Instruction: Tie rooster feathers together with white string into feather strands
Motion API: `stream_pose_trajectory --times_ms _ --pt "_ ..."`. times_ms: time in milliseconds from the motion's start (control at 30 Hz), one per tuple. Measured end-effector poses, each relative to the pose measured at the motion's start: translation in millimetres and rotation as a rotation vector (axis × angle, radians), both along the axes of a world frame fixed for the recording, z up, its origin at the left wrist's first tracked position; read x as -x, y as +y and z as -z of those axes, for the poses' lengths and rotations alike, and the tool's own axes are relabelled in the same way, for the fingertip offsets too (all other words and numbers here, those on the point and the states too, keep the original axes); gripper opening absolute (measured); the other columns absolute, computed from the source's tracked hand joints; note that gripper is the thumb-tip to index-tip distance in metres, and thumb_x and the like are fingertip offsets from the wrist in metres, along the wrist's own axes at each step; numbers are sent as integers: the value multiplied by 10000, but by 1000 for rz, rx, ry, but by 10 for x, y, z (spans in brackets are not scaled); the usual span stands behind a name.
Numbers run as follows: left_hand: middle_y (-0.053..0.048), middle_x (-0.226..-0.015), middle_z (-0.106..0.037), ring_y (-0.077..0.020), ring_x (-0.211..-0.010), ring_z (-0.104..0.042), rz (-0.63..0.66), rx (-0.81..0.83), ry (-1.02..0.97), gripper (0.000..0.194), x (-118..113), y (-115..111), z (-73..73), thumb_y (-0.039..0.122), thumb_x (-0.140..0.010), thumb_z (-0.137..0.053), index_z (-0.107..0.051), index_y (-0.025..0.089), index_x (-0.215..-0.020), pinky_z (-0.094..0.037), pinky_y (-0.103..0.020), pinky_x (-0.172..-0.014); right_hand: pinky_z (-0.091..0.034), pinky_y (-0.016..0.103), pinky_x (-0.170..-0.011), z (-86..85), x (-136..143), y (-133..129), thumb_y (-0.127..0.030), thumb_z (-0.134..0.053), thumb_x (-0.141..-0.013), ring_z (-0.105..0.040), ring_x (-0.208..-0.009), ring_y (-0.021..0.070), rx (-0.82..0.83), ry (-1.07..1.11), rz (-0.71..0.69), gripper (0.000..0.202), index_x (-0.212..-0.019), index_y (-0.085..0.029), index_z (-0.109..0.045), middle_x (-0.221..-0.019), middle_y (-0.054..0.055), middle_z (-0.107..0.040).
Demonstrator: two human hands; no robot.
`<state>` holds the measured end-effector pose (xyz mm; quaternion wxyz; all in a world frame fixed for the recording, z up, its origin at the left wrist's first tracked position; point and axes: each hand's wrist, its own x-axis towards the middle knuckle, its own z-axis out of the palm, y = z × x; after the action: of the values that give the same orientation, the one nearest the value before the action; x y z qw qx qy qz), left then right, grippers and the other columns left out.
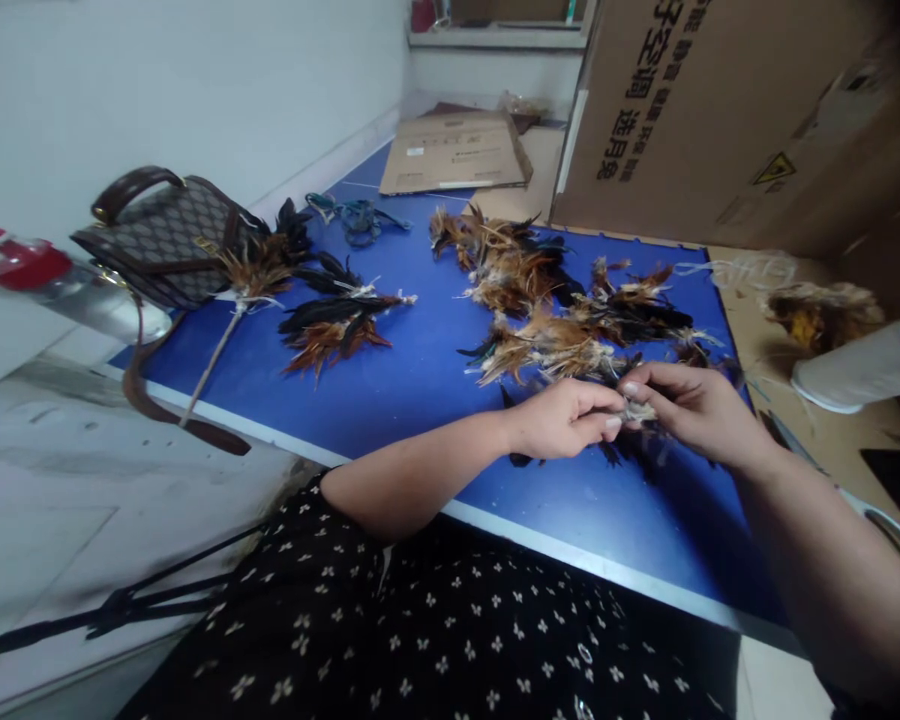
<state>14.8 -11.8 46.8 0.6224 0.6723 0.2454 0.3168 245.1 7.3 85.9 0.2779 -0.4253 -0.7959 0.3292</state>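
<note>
My left hand [570,418] and my right hand [697,405] meet over the right part of the blue tabletop [420,420]. Between their fingertips they pinch the pale quill end of a small feather bunch [640,411]. Dark feathers show below and beside the fingers, though the grip hides much of the bunch. Just beyond my hands lie piles of brown and black feathers [544,340]. Farther left rest tied feather bunches [337,330]. A feather duster on a thin stick [214,365] lies at the left, its head against a handbag.
The patterned handbag [172,240] and a red-capped bottle [67,280] stand at the left. Blue strips [360,220] and flat cardboard [454,150] lie at the back. A large carton [660,120] rises behind. At the right are a white cylinder [862,365] and scissors [791,440].
</note>
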Motion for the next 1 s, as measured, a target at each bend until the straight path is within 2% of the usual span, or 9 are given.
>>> stream_pose_trajectory --times_ms 133,267,400,467,533,667,800,900,1000 --pt "-10 -827 -638 -84 -656 -514 -204 53 -14 224 27 97 -14 280 -1074 -587 -670 146 -914 -424 -250 -655 -532 274 -637 157 -5 -195 -605 -640 -1095 -654 -655 163 -75 10 61 455 -880 -217 -741 -749 26 -745" --pt "-33 -807 -660 -140 -740 -576 -354 -177 178 237 36 149 19 191 -1045 -566 -641 175 -820 -469 -287 -742 -429 294 -589 167 43 -460 -386 -660 -1076 -581 -598 155 -284 -142 0 304 -810 -240 -681 -692 6 -661" --pt "-82 -913 -717 -230 -877 -654 -170 -502 455 192 3 50 46 21 -874 -622 -703 194 -860 -526 -357 -860 -413 323 -595 18 23 -436 -258 -632 -1018 -659 -680 189 -472 -315 -111 149 -948 -270 -763 -839 44 -776" --pt "-101 -991 -741 -245 -886 -668 -30 -583 499 226 -8 -17 27 6 -842 -640 -735 201 -905 -540 -369 -855 -433 317 -602 -17 -32 -303 -305 -673 -992 -657 -681 188 -373 -259 -89 129 -915 -272 -771 -818 39 -770" --pt "-106 -1030 -750 -242 -909 -678 39 -616 439 252 -3 -57 -14 6 -866 -627 -754 207 -948 -555 -369 -881 -445 302 -588 29 -84 -178 -406 -671 -1030 -616 -621 170 -235 -163 -57 270 -815 -254 -730 -700 16 -697" --pt "-109 -989 -737 -240 -971 -685 -169 -585 296 278 16 -48 -74 32 -960 -547 -765 189 -1035 -568 -382 -977 -474 283 -561 291 -53 -214 -586 -537 -1130 -585 -583 159 -147 -43 38 502 -797 -234 -667 -658 -2 -645" --pt "-130 -999 -750 -251 -980 -702 -426 -540 310 251 -35 -46 -16 78 -995 -533 -765 156 -1050 -585 -412 -990 -413 285 -542 392 104 -521 -405 -554 -1126 -528 -540 146 -316 -100 76 392 -775 -241 -614 -625 -16 -582" --pt "-150 -1075 -771 -282 -1060 -728 -400 -604 441 254 -69 -68 52 46 -934 -579 -776 149 -1057 -598 -436 -1017 -385 326 -570 208 121 -564 -288 -610 -1045 -584 -609 177 -498 -295 25 229 -834 -246 -689 -737 42 -692" --pt "-153 -1105 -781 -281 -1026 -751 -211 -736 548 300 -41 -53 79 5 -887 -585 -786 133 -1070 -624 -425 -950 -399 347 -595 16 16 -371 -362 -649 -1041 -613 -678 208 -357 -345 -46 201 -896 -253 -737 -809 79 -738"
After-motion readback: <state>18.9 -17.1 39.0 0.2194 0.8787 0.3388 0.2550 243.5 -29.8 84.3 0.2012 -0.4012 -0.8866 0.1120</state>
